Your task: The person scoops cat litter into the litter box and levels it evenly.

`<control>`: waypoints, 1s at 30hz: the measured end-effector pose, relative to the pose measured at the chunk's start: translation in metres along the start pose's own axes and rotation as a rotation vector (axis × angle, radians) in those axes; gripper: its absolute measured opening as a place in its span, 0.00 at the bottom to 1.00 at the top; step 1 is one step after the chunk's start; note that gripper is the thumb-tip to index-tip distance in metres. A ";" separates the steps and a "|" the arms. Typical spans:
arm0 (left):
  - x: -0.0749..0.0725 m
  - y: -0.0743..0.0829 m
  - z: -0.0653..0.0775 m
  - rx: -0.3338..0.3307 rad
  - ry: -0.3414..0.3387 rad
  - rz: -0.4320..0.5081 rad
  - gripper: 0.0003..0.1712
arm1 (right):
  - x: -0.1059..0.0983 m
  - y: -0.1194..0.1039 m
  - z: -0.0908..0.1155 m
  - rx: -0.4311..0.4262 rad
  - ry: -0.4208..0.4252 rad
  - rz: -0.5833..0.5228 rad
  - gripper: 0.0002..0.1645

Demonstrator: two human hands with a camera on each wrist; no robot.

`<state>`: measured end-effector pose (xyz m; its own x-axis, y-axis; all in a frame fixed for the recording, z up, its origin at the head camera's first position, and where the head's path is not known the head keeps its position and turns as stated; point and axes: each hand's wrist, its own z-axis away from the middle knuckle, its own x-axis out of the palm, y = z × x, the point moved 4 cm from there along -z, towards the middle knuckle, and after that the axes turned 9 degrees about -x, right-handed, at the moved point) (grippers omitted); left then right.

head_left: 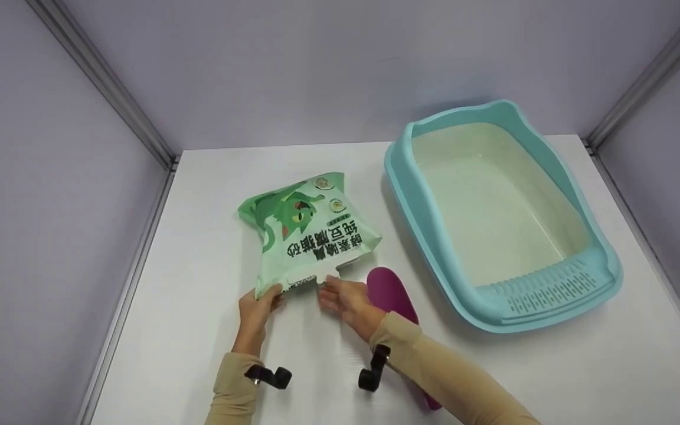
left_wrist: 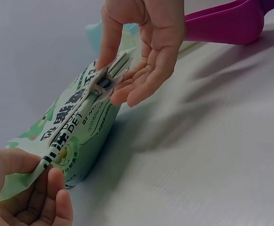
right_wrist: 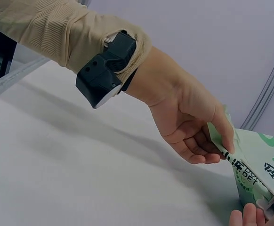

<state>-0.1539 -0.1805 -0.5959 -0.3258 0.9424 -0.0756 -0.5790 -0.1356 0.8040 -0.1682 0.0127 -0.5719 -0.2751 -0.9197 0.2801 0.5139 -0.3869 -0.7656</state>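
Note:
A green bag of cat litter [head_left: 316,230] with a cartoon cat lies on the white table, its printing upside down in the head view. My left hand [head_left: 255,313] pinches the near left corner of its flat edge, thumb on top; the right wrist view shows this left hand [right_wrist: 189,122] too. At the middle of that edge is a white plastic piece [head_left: 326,273], with a dark gap in it in the left wrist view. My right hand [left_wrist: 144,52] holds the edge there, thumb on one side and fingers on the other.
A turquoise litter box [head_left: 422,206] with a pale inside and a slotted front step [head_left: 546,295] stands at the right. Between it and the bag lies a magenta scoop [head_left: 390,292], partly under my right forearm. Grey panels [head_left: 328,65] enclose the white table [head_left: 198,248].

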 end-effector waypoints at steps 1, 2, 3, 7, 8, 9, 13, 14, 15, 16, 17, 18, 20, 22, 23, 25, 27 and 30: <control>0.000 0.000 0.000 0.000 0.001 0.000 0.20 | 0.000 0.000 0.000 -0.004 0.003 0.003 0.14; 0.000 0.000 -0.001 0.001 0.003 0.001 0.20 | 0.000 0.000 0.000 -0.007 0.008 0.007 0.15; 0.000 0.000 -0.001 0.001 0.004 0.002 0.20 | 0.000 0.000 0.000 -0.010 0.011 0.011 0.15; 0.000 0.001 -0.001 0.006 0.000 -0.003 0.20 | 0.000 0.000 -0.001 -0.028 0.012 0.013 0.17; 0.000 0.001 -0.001 0.007 0.000 -0.006 0.20 | 0.000 0.000 -0.001 -0.034 0.010 0.011 0.18; 0.000 0.001 0.000 0.007 0.000 -0.007 0.20 | 0.000 0.000 -0.002 -0.039 0.006 0.009 0.18; -0.001 0.001 0.001 0.012 -0.004 -0.024 0.20 | 0.001 0.001 -0.002 -0.057 -0.003 -0.006 0.15; -0.002 0.001 0.001 0.012 -0.004 -0.028 0.20 | 0.001 0.001 -0.002 -0.061 -0.003 -0.012 0.14; -0.002 0.002 0.001 0.013 -0.004 -0.034 0.20 | 0.001 0.002 -0.003 -0.062 -0.001 -0.016 0.14; -0.002 0.002 0.001 0.014 -0.003 -0.039 0.20 | 0.000 0.002 -0.003 -0.065 -0.002 -0.019 0.13; -0.002 0.002 0.001 0.014 -0.003 -0.043 0.20 | 0.000 0.002 -0.003 -0.067 0.000 -0.021 0.13; -0.001 0.002 0.001 0.012 -0.001 -0.044 0.20 | -0.001 0.002 -0.003 -0.067 0.001 -0.022 0.13; 0.000 0.002 0.001 0.006 0.004 -0.045 0.20 | -0.002 0.003 -0.004 -0.065 0.003 -0.020 0.13; 0.001 0.002 0.001 0.001 0.001 -0.040 0.20 | -0.003 0.003 -0.003 -0.065 0.001 -0.015 0.14; 0.001 0.005 0.004 -0.005 -0.006 -0.038 0.21 | -0.004 0.003 -0.003 -0.064 -0.001 -0.012 0.14; 0.001 0.004 0.004 -0.011 -0.007 -0.035 0.21 | -0.005 0.004 -0.003 -0.065 -0.007 -0.003 0.14; 0.001 0.004 0.003 -0.014 -0.008 -0.033 0.20 | -0.006 0.004 -0.002 -0.067 -0.018 0.005 0.14; 0.000 0.001 -0.001 -0.011 0.001 -0.035 0.19 | -0.007 0.005 -0.001 -0.068 -0.032 0.022 0.15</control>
<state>-0.1555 -0.1814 -0.5958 -0.3054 0.9465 -0.1042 -0.5985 -0.1057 0.7941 -0.1642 0.0176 -0.5780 -0.2373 -0.9301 0.2802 0.4633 -0.3619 -0.8089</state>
